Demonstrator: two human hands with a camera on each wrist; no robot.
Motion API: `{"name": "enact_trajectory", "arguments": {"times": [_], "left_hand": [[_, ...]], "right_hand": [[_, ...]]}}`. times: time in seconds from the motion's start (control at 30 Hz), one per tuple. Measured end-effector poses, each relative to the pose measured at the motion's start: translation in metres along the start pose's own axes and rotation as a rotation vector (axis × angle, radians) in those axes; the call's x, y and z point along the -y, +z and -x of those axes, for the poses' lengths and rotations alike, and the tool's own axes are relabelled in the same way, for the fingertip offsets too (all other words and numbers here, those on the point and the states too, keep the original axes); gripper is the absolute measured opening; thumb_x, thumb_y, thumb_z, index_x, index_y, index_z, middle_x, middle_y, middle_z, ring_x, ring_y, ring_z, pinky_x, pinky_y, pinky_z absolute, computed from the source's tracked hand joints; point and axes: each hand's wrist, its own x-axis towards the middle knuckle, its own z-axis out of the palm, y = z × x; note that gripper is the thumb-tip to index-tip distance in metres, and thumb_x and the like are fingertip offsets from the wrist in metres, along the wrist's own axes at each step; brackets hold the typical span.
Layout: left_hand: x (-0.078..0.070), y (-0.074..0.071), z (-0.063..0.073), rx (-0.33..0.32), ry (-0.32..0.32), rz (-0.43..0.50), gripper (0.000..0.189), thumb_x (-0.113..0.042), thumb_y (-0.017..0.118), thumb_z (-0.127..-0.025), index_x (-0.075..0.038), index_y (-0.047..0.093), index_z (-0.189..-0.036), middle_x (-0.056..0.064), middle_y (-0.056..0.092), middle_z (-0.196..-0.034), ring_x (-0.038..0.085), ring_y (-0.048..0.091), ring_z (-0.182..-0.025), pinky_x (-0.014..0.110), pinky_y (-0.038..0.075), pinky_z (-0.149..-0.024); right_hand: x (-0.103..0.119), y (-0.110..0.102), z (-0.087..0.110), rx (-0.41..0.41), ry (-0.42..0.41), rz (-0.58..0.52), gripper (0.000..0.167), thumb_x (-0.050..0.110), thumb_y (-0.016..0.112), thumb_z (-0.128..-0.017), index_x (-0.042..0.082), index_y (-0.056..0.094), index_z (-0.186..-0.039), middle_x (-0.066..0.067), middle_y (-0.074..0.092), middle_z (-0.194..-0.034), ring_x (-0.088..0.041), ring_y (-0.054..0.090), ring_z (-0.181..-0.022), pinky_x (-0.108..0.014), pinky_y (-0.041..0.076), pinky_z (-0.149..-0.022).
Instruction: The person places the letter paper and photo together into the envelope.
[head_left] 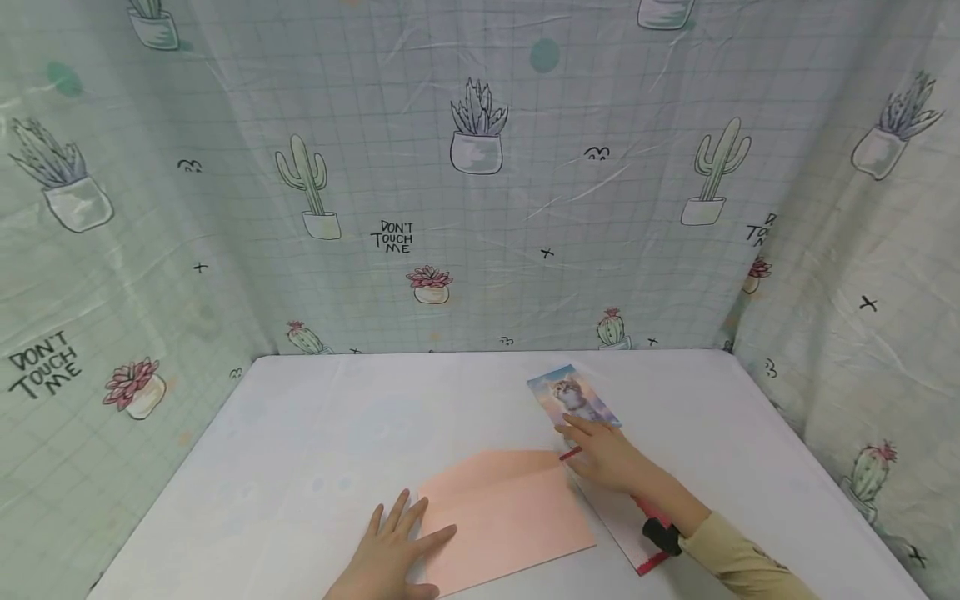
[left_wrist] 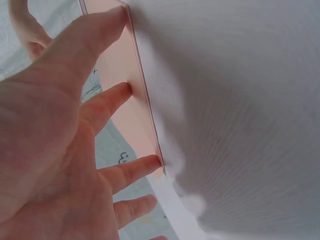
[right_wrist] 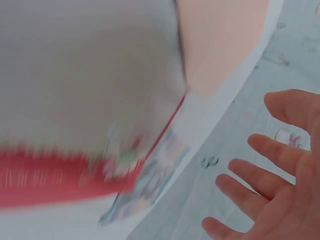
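Note:
A pink paper envelope (head_left: 513,525) lies on the white table with its flap side facing away. My left hand (head_left: 390,546) rests at its left edge, fingers spread; in the left wrist view the thumb and fingertips touch the envelope (left_wrist: 116,62) along its border. To the right is a white sheet with red bands (head_left: 618,521), beneath my right forearm. Beyond it lies a card with a kitten picture (head_left: 573,393), partly covered by my right hand (head_left: 609,458). In the right wrist view, the right hand (right_wrist: 272,180) has extended, separated fingers and nothing between them.
The white table (head_left: 322,433) runs back to a fabric backdrop (head_left: 510,208) printed with cacti, which also hangs at both sides. A black band (head_left: 662,537) circles the right wrist, below a beige sleeve (head_left: 738,554).

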Motion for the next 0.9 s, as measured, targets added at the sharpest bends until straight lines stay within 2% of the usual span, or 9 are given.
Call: {"name": "enact_trajectory", "arguments": {"times": [0.27, 0.43, 0.6, 0.73, 0.83, 0.9], "left_hand": [[-0.002, -0.002, 0.0, -0.011, -0.001, -0.003, 0.067, -0.054, 0.064, -0.067, -0.032, 0.046, -0.128, 0.018, 0.039, -0.137, 0.047, 0.028, -0.127, 0.068, 0.028, -0.091], [-0.002, -0.001, 0.001, -0.038, 0.01, -0.009, 0.067, -0.055, 0.063, -0.067, -0.032, 0.046, -0.128, 0.019, 0.04, -0.135, 0.048, 0.029, -0.126, 0.067, 0.029, -0.09], [-0.001, 0.0, 0.002, -0.049, 0.018, 0.008, 0.067, -0.056, 0.062, -0.067, -0.032, 0.046, -0.127, 0.02, 0.041, -0.135, 0.048, 0.029, -0.126, 0.067, 0.029, -0.09], [0.0, 0.0, 0.001, -0.034, 0.007, 0.011, 0.067, -0.056, 0.062, -0.067, -0.033, 0.046, -0.128, 0.019, 0.039, -0.136, 0.046, 0.028, -0.127, 0.067, 0.028, -0.092], [0.0, 0.0, 0.0, -0.032, 0.006, 0.013, 0.067, -0.056, 0.062, -0.067, -0.033, 0.046, -0.128, 0.018, 0.039, -0.136, 0.046, 0.028, -0.128, 0.067, 0.027, -0.092], [0.0, 0.0, 0.0, -0.032, 0.008, 0.019, 0.067, -0.056, 0.062, -0.067, -0.032, 0.046, -0.128, 0.018, 0.039, -0.136, 0.046, 0.027, -0.128, 0.068, 0.027, -0.091]], "right_hand": [[-0.026, -0.02, -0.005, -0.116, -0.04, 0.032, 0.045, 0.018, 0.065, -0.079, 0.004, 0.052, -0.12, -0.019, 0.054, -0.122, -0.035, 0.05, -0.112, -0.059, 0.036, -0.088], [-0.041, -0.026, -0.011, -0.142, -0.053, 0.079, 0.044, 0.017, 0.063, -0.08, 0.004, 0.053, -0.12, -0.018, 0.053, -0.124, -0.034, 0.05, -0.112, -0.058, 0.037, -0.087], [-0.054, -0.027, -0.02, -0.215, -0.115, 0.087, 0.043, 0.013, 0.064, -0.078, 0.001, 0.053, -0.118, -0.021, 0.053, -0.121, -0.038, 0.051, -0.108, -0.06, 0.038, -0.082], [-0.067, -0.019, -0.03, -0.285, -0.171, 0.132, 0.045, 0.021, 0.061, -0.082, 0.007, 0.049, -0.123, -0.017, 0.051, -0.124, -0.035, 0.049, -0.109, -0.059, 0.038, -0.081], [-0.071, -0.016, -0.039, -0.291, -0.168, 0.169, 0.045, 0.023, 0.06, -0.083, 0.008, 0.049, -0.124, -0.016, 0.051, -0.124, -0.034, 0.049, -0.109, -0.059, 0.039, -0.08], [-0.068, -0.018, -0.044, -0.264, -0.144, 0.184, 0.044, 0.02, 0.062, -0.081, 0.004, 0.051, -0.121, -0.019, 0.052, -0.121, -0.037, 0.049, -0.107, -0.059, 0.039, -0.078]]}}
